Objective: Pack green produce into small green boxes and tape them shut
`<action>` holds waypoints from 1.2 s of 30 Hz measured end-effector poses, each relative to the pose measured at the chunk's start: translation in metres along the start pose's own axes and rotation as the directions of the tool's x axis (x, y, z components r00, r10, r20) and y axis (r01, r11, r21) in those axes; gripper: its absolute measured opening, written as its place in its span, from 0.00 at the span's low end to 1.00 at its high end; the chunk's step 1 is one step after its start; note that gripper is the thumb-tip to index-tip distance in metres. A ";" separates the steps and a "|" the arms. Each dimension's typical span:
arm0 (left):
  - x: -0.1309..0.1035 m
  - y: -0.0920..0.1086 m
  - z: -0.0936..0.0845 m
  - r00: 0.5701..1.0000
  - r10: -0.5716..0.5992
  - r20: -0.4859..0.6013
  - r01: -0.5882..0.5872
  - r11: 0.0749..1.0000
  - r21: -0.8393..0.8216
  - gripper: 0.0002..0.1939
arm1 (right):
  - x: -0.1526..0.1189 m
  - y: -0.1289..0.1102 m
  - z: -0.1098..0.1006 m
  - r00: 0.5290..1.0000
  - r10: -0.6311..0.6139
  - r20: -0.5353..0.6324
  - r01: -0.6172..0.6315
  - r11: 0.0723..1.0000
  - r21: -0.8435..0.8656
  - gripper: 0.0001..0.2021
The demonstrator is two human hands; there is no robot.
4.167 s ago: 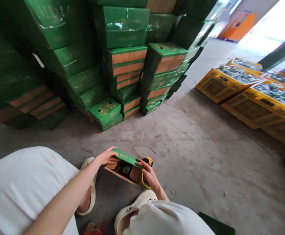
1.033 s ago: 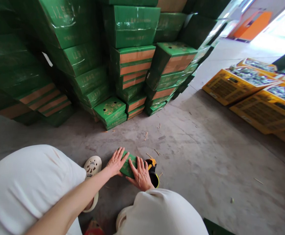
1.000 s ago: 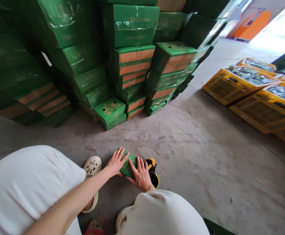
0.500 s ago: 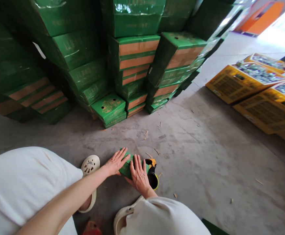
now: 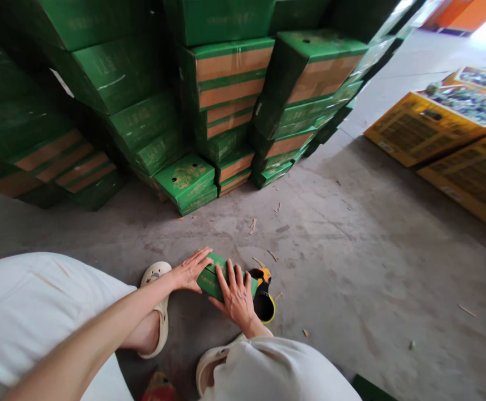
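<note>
A small green box [image 5: 210,283] is low over the floor between my feet. My left hand [image 5: 190,270] lies against its left end, fingers extended over the edge. My right hand [image 5: 237,295] rests on its right part with the fingers spread. Just right of the box, a black and yellow tool [image 5: 263,295] with a round dark opening touches or nearly touches it. The underside of the box is hidden.
Stacks of green boxes [image 5: 234,72] stand ahead, with a low green box [image 5: 186,181] at their foot. Yellow crates [image 5: 418,128] filled with small items are at the right. Scraps [image 5: 253,225] litter the floor. A red object [image 5: 158,390] lies at the bottom edge.
The view has shifted slightly. My left hand has slid toward the left end of the box, uncovering more of its top. My right hand stays spread on the box.
</note>
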State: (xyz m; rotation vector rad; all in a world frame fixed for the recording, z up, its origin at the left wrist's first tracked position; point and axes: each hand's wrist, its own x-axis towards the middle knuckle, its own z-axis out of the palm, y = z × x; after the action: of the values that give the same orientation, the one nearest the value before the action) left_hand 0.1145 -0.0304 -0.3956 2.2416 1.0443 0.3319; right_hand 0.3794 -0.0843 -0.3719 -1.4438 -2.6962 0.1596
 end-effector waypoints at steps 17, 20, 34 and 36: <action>0.000 0.002 -0.001 1.000 0.008 -0.020 -0.008 0.999 0.037 0.50 | 0.005 -0.001 -0.002 0.991 -0.133 -0.008 0.133 0.991 0.013 0.36; 0.002 0.004 -0.006 1.000 -0.015 0.013 0.014 0.997 0.069 0.51 | 0.004 -0.001 -0.002 0.992 -0.126 -0.009 0.127 0.992 0.026 0.37; -0.042 0.077 0.054 0.957 -0.123 -0.264 0.262 0.763 0.591 0.42 | 0.006 -0.002 -0.007 0.993 -0.116 -0.021 0.118 0.990 0.078 0.37; -0.040 0.073 0.052 0.962 -0.103 -0.251 0.235 0.780 0.580 0.42 | 0.009 0.000 -0.011 0.993 -0.116 -0.031 0.119 0.985 0.126 0.36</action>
State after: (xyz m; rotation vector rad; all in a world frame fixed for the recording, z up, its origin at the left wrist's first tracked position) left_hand 0.1556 -0.1188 -0.3869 2.6819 1.6435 0.1605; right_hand 0.3759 -0.0764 -0.3610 -1.2412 -2.6882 0.2994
